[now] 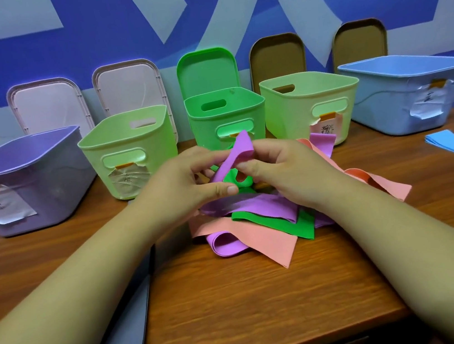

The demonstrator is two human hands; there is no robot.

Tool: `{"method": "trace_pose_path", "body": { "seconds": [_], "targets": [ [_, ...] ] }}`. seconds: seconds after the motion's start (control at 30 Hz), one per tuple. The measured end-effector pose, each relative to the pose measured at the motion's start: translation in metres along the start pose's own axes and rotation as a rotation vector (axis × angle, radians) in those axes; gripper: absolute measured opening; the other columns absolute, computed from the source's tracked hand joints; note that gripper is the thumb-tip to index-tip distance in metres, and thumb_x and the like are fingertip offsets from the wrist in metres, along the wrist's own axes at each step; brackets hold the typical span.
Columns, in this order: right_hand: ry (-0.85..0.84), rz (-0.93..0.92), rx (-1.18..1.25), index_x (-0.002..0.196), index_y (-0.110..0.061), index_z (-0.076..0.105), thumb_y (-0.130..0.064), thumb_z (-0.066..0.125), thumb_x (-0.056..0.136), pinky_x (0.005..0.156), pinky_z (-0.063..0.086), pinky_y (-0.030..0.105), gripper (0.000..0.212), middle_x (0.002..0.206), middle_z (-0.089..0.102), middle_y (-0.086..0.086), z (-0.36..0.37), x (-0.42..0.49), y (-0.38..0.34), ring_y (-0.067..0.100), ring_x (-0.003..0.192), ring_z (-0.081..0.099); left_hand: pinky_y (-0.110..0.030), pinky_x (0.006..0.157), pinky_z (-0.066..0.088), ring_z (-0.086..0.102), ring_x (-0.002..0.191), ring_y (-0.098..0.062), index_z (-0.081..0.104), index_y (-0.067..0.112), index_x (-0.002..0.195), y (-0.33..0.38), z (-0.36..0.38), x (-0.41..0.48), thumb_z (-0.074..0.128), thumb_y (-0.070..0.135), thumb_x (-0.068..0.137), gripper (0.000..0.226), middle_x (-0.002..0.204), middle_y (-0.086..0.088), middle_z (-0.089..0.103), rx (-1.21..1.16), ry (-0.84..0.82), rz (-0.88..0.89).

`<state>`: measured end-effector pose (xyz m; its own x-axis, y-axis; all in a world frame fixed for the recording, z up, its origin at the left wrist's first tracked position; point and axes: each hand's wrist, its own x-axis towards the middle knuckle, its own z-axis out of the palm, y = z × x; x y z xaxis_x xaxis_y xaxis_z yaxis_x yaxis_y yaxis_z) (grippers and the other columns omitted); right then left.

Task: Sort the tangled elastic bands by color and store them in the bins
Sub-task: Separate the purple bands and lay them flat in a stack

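Both hands, left and right, pinch a purple band with curled fingers above the tangled pile on the table, before five bins.

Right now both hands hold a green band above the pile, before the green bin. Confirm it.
Not green: the head view shows the band in the left hand and right hand is purple. Above the pile, before the green bin, yes.
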<state>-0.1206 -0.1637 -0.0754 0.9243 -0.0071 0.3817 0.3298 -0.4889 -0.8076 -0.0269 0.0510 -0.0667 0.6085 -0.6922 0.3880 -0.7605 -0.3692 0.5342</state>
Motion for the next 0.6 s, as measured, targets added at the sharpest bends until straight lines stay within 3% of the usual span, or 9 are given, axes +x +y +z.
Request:
{"method": "trace_pose_path", "body": {
  "seconds": [0.13,0.27,0.4,0.5,0.6],
  "targets": [
    [0.018,-0.018,-0.014,0.118,-0.029,0.080,-0.022,0.066,0.105,0.077,0.053,0.013,0.020,0.102,0.079,-0.014,-0.0008,-0.0004,-0.0006,0.002,0.095,0.070,-0.022,0.090,0.051,0.064,0.106,-0.006,0.064,0.050,0.139,0.0008,0.0020,-0.0017,0.073,0.052,0.090,0.050,0.115,0.016,0.067,-0.039,-0.008,-0.013],
    [0.023,-0.011,-0.043,0.115,-0.033,0.080,-0.024,0.068,0.103,0.070,0.050,0.015,0.019,0.096,0.077,-0.013,0.0011,-0.0002,-0.0004,0.003,0.084,0.067,-0.023,0.099,0.050,0.063,0.116,0.002,0.067,0.043,0.138,0.0003,0.0014,-0.0008,0.060,0.042,0.105,0.034,0.125,0.019,0.071,-0.053,0.054,-0.013],
    [-0.004,-0.016,-0.087,0.115,-0.036,0.079,-0.027,0.067,0.104,0.073,0.052,0.015,0.019,0.096,0.077,-0.017,0.0023,0.0025,0.0021,0.002,0.090,0.068,-0.036,0.099,0.053,0.065,0.113,-0.007,0.067,0.045,0.138,-0.0007,-0.0010,-0.0015,0.064,0.055,0.096,0.043,0.120,0.014,0.069,-0.039,0.000,-0.013],
    [-0.024,-0.012,-0.111,0.118,-0.036,0.079,-0.029,0.067,0.105,0.076,0.051,0.012,0.020,0.099,0.077,-0.018,0.0041,0.0038,0.0038,-0.003,0.092,0.068,-0.041,0.097,0.052,0.064,0.109,-0.009,0.068,0.044,0.138,-0.0009,0.0020,-0.0024,0.062,0.054,0.099,0.041,0.115,0.012,0.069,0.025,-0.019,0.010],
    [-0.013,-0.014,-0.118,0.120,-0.037,0.078,-0.029,0.067,0.105,0.081,0.056,0.023,0.021,0.096,0.076,-0.019,0.0039,0.0038,0.0055,-0.001,0.090,0.067,-0.044,0.097,0.053,0.065,0.110,-0.011,0.065,0.046,0.141,-0.0039,0.0042,-0.0026,0.056,0.054,0.105,0.038,0.116,0.012,0.069,0.008,-0.019,0.006]
  ]
}}
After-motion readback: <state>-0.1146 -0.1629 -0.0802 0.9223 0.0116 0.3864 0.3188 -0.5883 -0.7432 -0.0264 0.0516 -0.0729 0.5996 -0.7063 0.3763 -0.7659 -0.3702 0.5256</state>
